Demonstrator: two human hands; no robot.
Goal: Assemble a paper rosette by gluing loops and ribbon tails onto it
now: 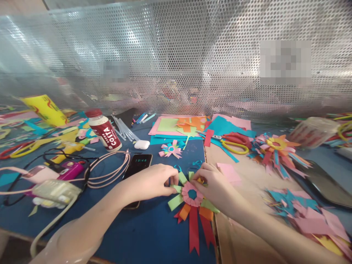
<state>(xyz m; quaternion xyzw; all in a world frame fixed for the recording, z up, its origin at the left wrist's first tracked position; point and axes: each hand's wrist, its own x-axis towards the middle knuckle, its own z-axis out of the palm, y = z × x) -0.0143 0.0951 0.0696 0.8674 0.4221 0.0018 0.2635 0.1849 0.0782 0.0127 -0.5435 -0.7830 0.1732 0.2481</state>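
A paper rosette (191, 194) lies on the blue table, with a pink pleated ring around a blue centre. Green and orange strips fan out from it, and red notched tails hang toward me. My left hand (162, 179) is closed in a pinch on a green strip at its upper left. At the upper right edge, my right hand (210, 181) pinches the rosette, its fingertips partly covering the strips there. Small blue paper curls (196, 164) lie just beyond both hands. A smaller pink and blue paper flower (171, 149) rests farther back.
Left of the hands are a phone (139, 167), a white earbud case (142, 145), a bottle (103, 130), coiled cable (107, 170) and a glue gun (64, 152). Coloured paper sheets (167, 126) and scissors (235, 143) lie behind. A finished-looking rosette (275, 146) sits right, before a perforated metal screen (181, 55).
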